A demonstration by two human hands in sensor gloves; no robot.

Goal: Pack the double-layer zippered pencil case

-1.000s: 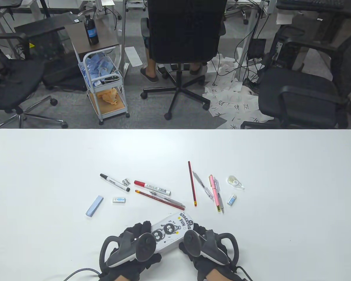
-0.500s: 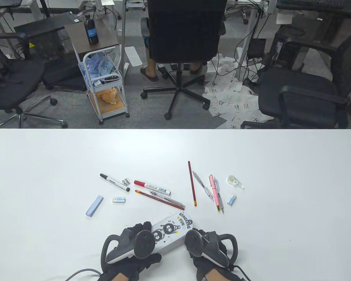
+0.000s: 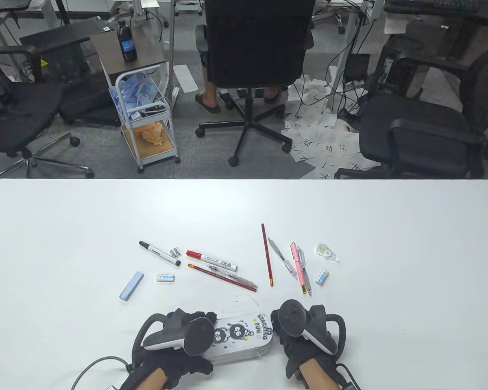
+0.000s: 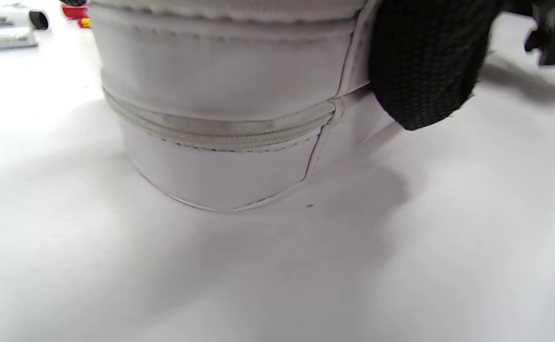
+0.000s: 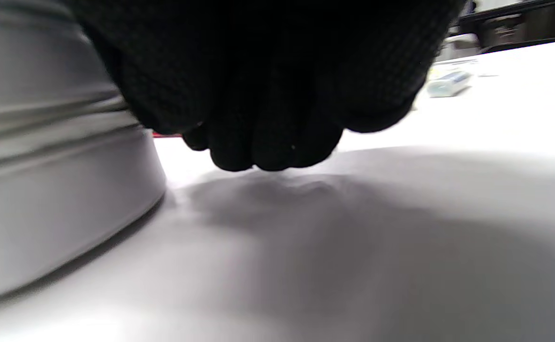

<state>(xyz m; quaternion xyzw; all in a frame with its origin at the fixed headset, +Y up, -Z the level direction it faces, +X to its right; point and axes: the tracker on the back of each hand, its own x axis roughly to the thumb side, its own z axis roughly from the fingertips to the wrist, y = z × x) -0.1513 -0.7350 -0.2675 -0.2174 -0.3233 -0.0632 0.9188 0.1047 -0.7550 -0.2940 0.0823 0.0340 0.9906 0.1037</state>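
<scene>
The white pencil case (image 3: 240, 335) with cartoon print lies near the table's front edge, almost crosswise. My left hand (image 3: 179, 337) grips its left end. In the left wrist view a gloved finger (image 4: 425, 61) presses on the case's side (image 4: 220, 90), where two closed zipper lines run. My right hand (image 3: 305, 329) sits at the case's right end. In the right wrist view its fingers (image 5: 263, 118) are bunched together against the case (image 5: 44, 190); what they pinch is hidden.
Loose stationery lies beyond the case: black marker (image 3: 159, 253), sharpener (image 3: 175, 253), red-capped marker (image 3: 211, 260), red pencils (image 3: 221, 277) (image 3: 267, 255), pink pen (image 3: 299, 268), correction tape (image 3: 327, 252), erasers (image 3: 165, 277) (image 3: 322, 277), blue box (image 3: 131, 286).
The case has turned from a diagonal lie to nearly crosswise and slid toward the front edge. My right hand moved right and farther up to the case's right end.
</scene>
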